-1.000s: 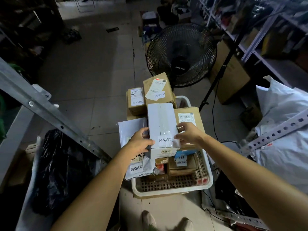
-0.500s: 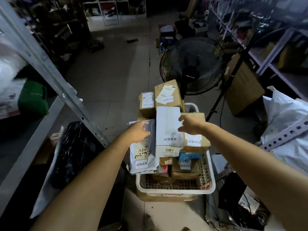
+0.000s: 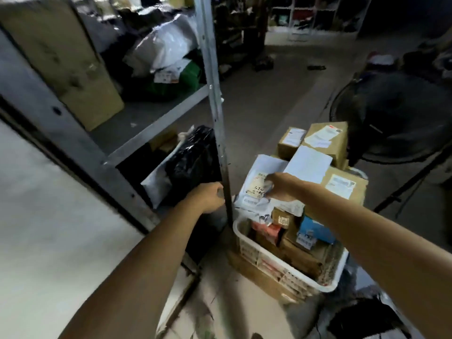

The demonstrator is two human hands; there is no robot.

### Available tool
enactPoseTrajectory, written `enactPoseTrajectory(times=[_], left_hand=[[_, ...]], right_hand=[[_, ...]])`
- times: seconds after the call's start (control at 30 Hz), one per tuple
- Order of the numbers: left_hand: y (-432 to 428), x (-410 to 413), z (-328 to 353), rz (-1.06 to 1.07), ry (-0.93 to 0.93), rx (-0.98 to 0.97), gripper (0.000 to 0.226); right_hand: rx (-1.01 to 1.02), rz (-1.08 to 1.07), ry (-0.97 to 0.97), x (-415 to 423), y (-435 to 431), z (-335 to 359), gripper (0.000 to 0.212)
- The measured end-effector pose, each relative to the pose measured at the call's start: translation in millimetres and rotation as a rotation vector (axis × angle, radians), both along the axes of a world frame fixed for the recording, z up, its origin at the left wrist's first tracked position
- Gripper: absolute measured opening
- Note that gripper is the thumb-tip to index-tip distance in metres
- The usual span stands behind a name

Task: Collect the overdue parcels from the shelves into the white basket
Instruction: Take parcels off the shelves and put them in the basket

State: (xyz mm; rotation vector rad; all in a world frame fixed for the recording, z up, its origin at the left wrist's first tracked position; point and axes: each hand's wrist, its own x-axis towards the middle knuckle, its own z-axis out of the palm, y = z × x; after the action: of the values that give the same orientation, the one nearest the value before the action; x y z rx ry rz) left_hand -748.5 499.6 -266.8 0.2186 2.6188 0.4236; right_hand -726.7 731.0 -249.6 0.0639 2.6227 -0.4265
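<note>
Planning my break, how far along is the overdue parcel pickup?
Well along: the white basket is heaped above its rim with boxes. In hand: the right hand touches a white mailer on the heap; the left hand is by the shelf post. Left: a white bag and a brown box sit on the shelf.

both arms show bare from the near edge to the wrists; left hand and right hand are bare too.

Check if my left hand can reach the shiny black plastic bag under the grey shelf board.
Probably yes: the left hand is right beside the shiny black plastic bag, with nothing between them.
</note>
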Motion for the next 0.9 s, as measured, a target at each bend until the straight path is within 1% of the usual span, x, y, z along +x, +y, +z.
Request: enactPoseTrajectory(times=[0.07, 0.1, 0.17, 0.2, 0.23, 0.27, 0.3, 0.33, 0.4, 0.5, 0.57, 0.63, 0.7, 0.83, 0.9], left_hand=[[-26.8, 24.1, -0.9, 0.047, -0.015, -0.022, 0.037], [-53.8, 47.5, -1.5, 0.098, -0.011, -0.016, 0.038], [-78.4, 67.6, -3.7, 0.127, 0.0, 0.0, 0.035], [-96.4, 84.3, -3.9, 0.151, 0.0, 0.001, 0.036], [-112.7, 99.7, -4.5, 0.175, 0.002, -0.004, 0.043], [-134.0, 120.6, -7.1, 0.225, 0.02, -0.011, 0.051], [-148.8, 138.8, -5.5, 0.28, 0.041, -0.013, 0.054], [-168.7, 163.0, -4.6, 0.356, 0.059, -0.023, 0.051], [-198.5, 201.1, -7.0, 0.451, 0.069, -0.027, 0.048], [-238.5, 279.1, -6.8, 0.61, 0.072, -0.004, 0.049], [-253.1, 326.2, -5.7, 0.699, 0.088, 0.0, 0.048], [-265.6, 386.1, -8.6, 0.789, 0.09, -0.013, 0.047], [-277.3, 449.1, -17.0, 0.927, 0.076, -0.01, 0.048], [-295.1, 572.4, -47.6, 1.154, -0.009, 0.022, 0.051], [-297.6, 621.7, -61.8, 1.268, -0.046, 0.038, 0.052]], right_hand=[[-0.013, 0.071, -0.015, 6.5, -25.8, 1.5, 0.045], [-0.002, 0.149, -0.004, 13.9, -51.0, 2.0, 0.045], [0.018, 0.265, 0.025, 23.0, -71.7, 4.6, 0.045], [0.016, 0.33, 0.031, 29.2, -87.0, 5.1, 0.045], [0.021, 0.377, 0.039, 34.1, -100.7, 5.0, 0.045], [0.03, 0.415, 0.038, 40.8, -120.0, 7.0, 0.043], [0.024, 0.445, 0.048, 46.8, -135.2, 8.7, 0.042], [0.025, 0.503, 0.055, 58.6, -156.6, 14.6, 0.041], [0.03, 0.572, 0.055, 80.7, -187.6, 24.1, 0.048], [0.05, 0.717, 0.066, 130.6, -241.0, 27.6, 0.051], [0.064, 0.788, 0.085, 157.6, -270.5, 21.9, 0.047], [0.05, 0.898, 0.064, 193.8, -303.7, 14.9, 0.042], [0.047, 1.013, 0.066, 233.0, -338.5, 6.1, 0.038], [0.059, 1.208, 0.023, 317.0, -402.1, -19.5, 0.057], [0.063, 1.29, -0.013, 352.9, -428.3, -29.5, 0.056]])
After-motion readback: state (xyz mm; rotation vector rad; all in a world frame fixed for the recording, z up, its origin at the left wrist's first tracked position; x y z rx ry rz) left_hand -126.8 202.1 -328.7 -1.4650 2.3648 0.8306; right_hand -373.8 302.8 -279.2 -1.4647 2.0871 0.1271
